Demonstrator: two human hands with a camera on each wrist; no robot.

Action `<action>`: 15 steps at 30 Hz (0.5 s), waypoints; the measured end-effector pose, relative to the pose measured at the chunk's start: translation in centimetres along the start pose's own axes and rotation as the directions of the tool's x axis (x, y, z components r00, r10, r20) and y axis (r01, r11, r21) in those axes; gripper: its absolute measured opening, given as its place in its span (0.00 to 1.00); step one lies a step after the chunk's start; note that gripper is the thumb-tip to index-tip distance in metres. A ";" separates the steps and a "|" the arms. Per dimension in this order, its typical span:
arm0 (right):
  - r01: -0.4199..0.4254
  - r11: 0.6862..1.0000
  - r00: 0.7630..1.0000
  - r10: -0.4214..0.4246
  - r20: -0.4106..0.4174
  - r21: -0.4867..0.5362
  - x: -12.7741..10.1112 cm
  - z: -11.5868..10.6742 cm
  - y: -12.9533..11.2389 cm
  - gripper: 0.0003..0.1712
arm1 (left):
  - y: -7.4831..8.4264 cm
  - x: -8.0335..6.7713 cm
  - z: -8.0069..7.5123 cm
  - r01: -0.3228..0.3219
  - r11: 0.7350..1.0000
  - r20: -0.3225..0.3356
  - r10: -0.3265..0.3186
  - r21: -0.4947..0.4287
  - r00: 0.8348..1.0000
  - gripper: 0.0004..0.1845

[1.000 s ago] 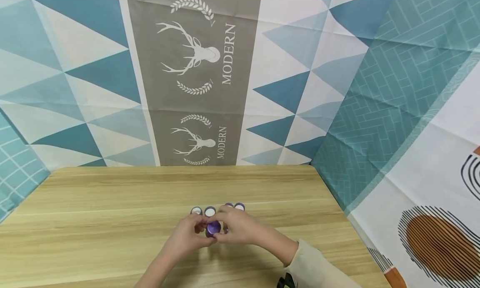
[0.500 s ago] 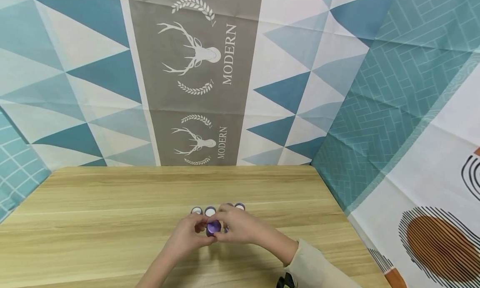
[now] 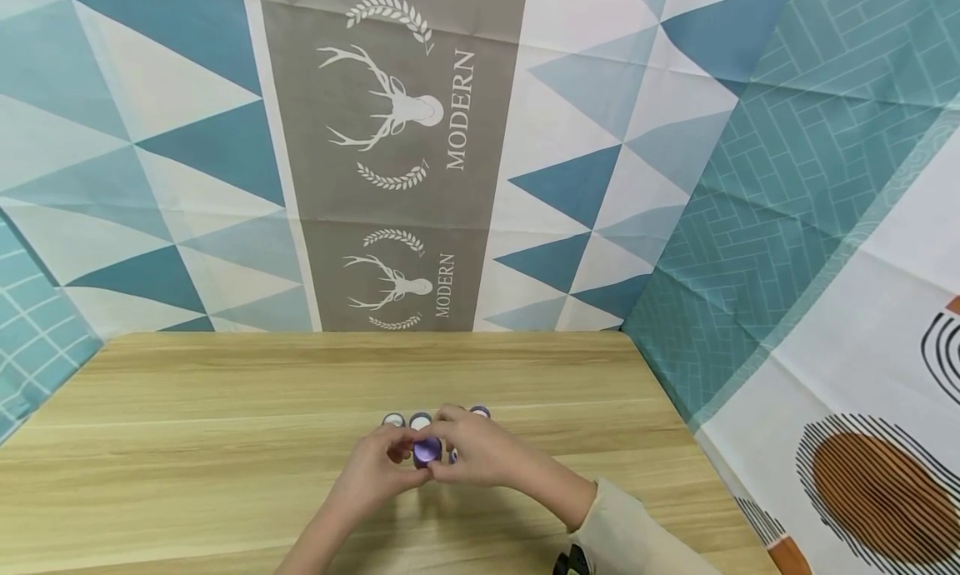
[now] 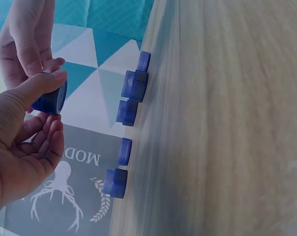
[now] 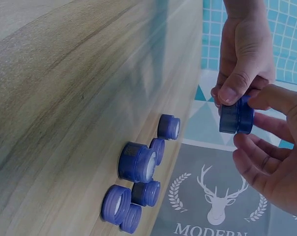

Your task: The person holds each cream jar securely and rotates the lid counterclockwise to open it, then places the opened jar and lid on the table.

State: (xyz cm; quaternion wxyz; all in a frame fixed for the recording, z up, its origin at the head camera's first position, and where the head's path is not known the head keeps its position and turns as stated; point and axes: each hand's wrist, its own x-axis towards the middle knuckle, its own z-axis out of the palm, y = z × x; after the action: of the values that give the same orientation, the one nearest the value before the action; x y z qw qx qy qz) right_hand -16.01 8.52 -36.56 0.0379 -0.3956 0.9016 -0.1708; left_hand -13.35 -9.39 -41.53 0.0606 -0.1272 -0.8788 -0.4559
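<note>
A small purple cream jar (image 3: 427, 452) is held up off the wooden table between both hands. My left hand (image 3: 375, 467) pinches it from the left, thumb and fingertips at its side. From the right, my right hand (image 3: 480, 450) pinches the same jar, its fingertips close to the left ones. In the right wrist view the jar (image 5: 237, 117) shows two stacked parts, left thumb over the wider one and right fingers at the other. Left wrist view: the held jar (image 4: 54, 100) lies under the left thumb.
Behind the hands on the wooden table (image 3: 225, 408) stand several small purple jars and loose lids. Among them are a jar with a white top (image 3: 420, 421), a larger jar (image 5: 133, 161) and an upturned lid (image 5: 116, 204). A patterned cloth wall (image 3: 585, 142) rises beyond the table.
The held jar has tilted and risen slightly between the fingers. My right hand has shifted a little, covering one jar behind it that showed before. Both hands keep their hold.
</note>
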 end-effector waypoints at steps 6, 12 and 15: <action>-0.028 1.000 0.998 0.027 -0.061 -0.005 0.0 -0.1 -0.1 0.24 | 0.2 0.1 -0.1 0.022 0.999 -0.015 -0.023 -0.034 1.000 0.20; -0.012 1.000 0.999 0.011 -0.044 -0.015 -0.1 -0.1 0.0 0.21 | 0.1 0.2 -0.1 0.022 1.000 -0.015 -0.022 -0.019 1.000 0.20; 0.007 0.999 1.000 -0.008 -0.021 -0.037 -0.1 -0.1 0.1 0.23 | 0.1 0.2 0.0 0.022 1.000 -0.012 -0.022 -0.008 1.000 0.21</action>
State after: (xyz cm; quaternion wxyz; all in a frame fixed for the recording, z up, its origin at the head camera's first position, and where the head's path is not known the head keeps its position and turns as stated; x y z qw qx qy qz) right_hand -16.00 8.67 -36.48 0.0205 -0.3979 0.9035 -0.1581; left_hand -13.53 -9.31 -41.41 0.0603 -0.1150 -0.8779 -0.4609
